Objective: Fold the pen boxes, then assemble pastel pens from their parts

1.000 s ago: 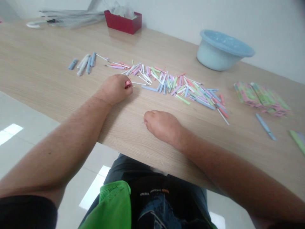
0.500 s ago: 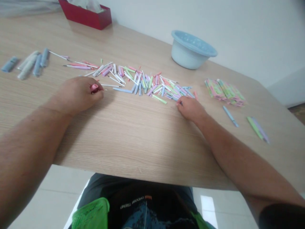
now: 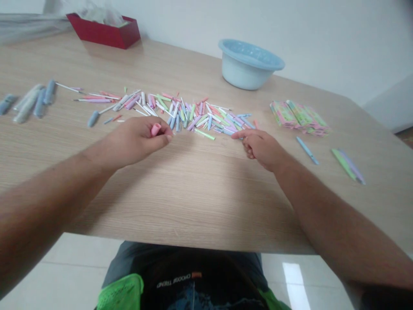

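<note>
My left hand (image 3: 145, 137) is curled around a pink tube (image 3: 155, 129), its hollow end facing up, at the near left side of a loose pile of pastel pen parts (image 3: 193, 114). My right hand (image 3: 258, 146) has its index finger stretched out to the near right edge of the pile, touching or just above the parts there, the other fingers curled; no object shows in it. A green tube (image 3: 204, 134) lies at the pile's near edge, between the hands. White refills and coloured tubes are mixed in the pile, some hidden behind my left hand.
At the back stand a blue basin (image 3: 248, 66) and a red box (image 3: 103, 34) with clear plastic in it. Pink-green packets (image 3: 300, 116), a blue pen (image 3: 307, 150) and a green pen (image 3: 343, 164) beside a purple one lie right. Blue and white grips (image 3: 29, 103) lie far left.
My left hand has moved right along the pile, still holding the pink tube. My right hand's index finger has stretched out from a more closed hand. The view has shifted slightly.
</note>
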Tool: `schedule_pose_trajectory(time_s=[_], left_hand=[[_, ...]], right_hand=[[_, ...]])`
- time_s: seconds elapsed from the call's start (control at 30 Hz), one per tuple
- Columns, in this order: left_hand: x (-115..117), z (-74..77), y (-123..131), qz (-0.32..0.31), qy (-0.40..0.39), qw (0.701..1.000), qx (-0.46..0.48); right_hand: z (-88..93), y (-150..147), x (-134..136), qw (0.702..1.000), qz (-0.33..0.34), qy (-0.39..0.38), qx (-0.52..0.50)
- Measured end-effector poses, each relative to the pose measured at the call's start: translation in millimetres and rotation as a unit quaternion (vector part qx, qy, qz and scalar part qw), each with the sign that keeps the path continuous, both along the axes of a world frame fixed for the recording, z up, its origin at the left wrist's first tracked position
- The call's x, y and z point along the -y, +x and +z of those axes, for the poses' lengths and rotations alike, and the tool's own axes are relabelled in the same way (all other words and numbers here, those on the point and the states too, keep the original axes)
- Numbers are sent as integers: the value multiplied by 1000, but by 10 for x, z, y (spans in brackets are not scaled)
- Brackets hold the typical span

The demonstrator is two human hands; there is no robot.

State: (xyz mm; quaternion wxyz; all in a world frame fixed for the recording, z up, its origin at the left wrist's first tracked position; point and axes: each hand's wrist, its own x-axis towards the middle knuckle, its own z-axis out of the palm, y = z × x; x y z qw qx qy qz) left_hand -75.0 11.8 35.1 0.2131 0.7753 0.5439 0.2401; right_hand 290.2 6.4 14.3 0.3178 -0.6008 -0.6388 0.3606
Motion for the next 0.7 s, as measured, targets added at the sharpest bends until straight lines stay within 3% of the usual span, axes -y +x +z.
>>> schedule_pose_trajectory(time_s=[0.07,0.13,0.23,0.3,0.43,0.7], left_hand=[[38,46,375,-50,-33,996,59],[60,28,744,-98,-90,981,141],[62,-102,1176,-143,-206,926,283],[55,-212,1331,-151,-272,884,349],[67,-365,1349,-142,-340,839,401],[146,-428,1188,-151,-366,817,419]], right_hand=[[14,-47,132,986,-4,-66,-156],[-3,-103,225,968,-8,-75,-241],[-83,-127,286,958,-9,-49,-281],[-154,-90,300,959,5,-28,-283],[-258,0,343,963,46,-16,-264],[-235,-84,459,966,56,-17,-250]])
